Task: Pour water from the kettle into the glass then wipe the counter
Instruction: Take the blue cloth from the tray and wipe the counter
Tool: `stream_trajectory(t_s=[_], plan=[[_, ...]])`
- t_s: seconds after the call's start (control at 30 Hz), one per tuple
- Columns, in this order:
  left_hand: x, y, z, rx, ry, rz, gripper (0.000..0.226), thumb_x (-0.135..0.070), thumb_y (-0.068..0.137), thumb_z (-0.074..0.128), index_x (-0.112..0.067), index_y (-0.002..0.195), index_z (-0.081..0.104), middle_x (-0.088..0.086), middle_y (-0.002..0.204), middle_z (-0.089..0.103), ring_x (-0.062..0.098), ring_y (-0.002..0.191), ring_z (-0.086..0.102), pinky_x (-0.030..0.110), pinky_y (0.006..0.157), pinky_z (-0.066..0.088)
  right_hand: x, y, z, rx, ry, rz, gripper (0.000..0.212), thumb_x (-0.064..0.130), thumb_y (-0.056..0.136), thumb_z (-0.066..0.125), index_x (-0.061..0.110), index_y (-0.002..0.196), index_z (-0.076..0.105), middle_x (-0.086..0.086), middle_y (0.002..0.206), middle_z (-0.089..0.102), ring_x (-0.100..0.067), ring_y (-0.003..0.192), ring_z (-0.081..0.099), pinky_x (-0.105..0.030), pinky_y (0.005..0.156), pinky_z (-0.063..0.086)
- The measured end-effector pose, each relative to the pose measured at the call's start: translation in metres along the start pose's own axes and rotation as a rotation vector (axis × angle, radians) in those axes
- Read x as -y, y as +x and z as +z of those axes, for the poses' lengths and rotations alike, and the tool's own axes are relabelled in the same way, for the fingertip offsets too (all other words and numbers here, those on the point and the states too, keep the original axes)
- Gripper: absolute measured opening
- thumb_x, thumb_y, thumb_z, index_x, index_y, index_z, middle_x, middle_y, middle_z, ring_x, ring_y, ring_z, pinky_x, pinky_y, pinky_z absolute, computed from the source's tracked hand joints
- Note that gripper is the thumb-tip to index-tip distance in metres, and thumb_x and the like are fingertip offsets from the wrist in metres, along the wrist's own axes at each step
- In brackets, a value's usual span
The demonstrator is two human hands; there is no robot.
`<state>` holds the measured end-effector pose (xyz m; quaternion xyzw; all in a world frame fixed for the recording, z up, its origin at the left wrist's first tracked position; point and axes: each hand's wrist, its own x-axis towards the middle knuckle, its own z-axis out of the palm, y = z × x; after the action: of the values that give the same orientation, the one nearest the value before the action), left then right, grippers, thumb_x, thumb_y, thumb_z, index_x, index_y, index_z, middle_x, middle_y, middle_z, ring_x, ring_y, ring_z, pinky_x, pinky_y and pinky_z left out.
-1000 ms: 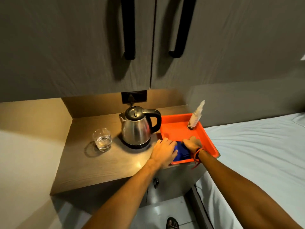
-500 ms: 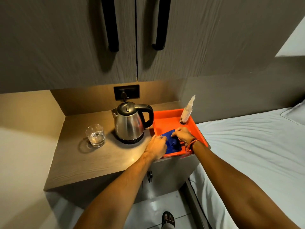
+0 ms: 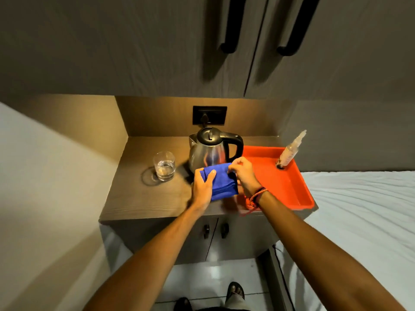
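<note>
Kettle (image 3: 212,153) steel, no readable label; lower front hidden behind blue cloth (image 3: 221,184). Cloth gripped by left hand (image 3: 203,189), pinched by right hand (image 3: 243,175). Glass (image 3: 164,166) part-filled.

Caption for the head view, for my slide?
Both hands hold a blue cloth above the counter.

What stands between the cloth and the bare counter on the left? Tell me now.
Nothing visible. Both hands hold the blue cloth just above the counter; the glass and kettle sit farther back.
</note>
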<state>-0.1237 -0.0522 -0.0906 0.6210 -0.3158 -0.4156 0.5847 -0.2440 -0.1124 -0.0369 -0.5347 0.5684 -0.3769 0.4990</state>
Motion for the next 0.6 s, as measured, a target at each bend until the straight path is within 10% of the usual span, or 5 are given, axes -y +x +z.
stream_trajectory(t_s=[0.37,0.6], plan=[[0.033,0.006,-0.124,-0.198,0.800,-0.022,0.051,-0.030,0.084,0.075,-0.006,0.125,0.055,0.015,0.125,0.062,0.032,0.112,0.062,0.040,0.087,0.051,-0.046,-0.034,0.128,0.166,-0.373,-0.044,0.021,-0.003,0.080,0.060,0.003,0.100,0.055,-0.018,0.100,0.062,-0.029,0.089,0.054,-0.036,0.080,0.045],[-0.001,0.048,-0.148,-0.311,0.788,-0.008,0.081,-0.034,0.067,0.088,-0.006,0.131,0.047,0.018,0.134,0.051,0.035,0.121,0.052,0.042,0.093,0.046,-0.060,-0.045,0.151,0.285,-0.905,-0.645,0.046,0.027,0.093,0.050,0.009,0.136,0.049,-0.013,0.137,0.051,-0.031,0.125,0.049,-0.044,0.106,0.046]])
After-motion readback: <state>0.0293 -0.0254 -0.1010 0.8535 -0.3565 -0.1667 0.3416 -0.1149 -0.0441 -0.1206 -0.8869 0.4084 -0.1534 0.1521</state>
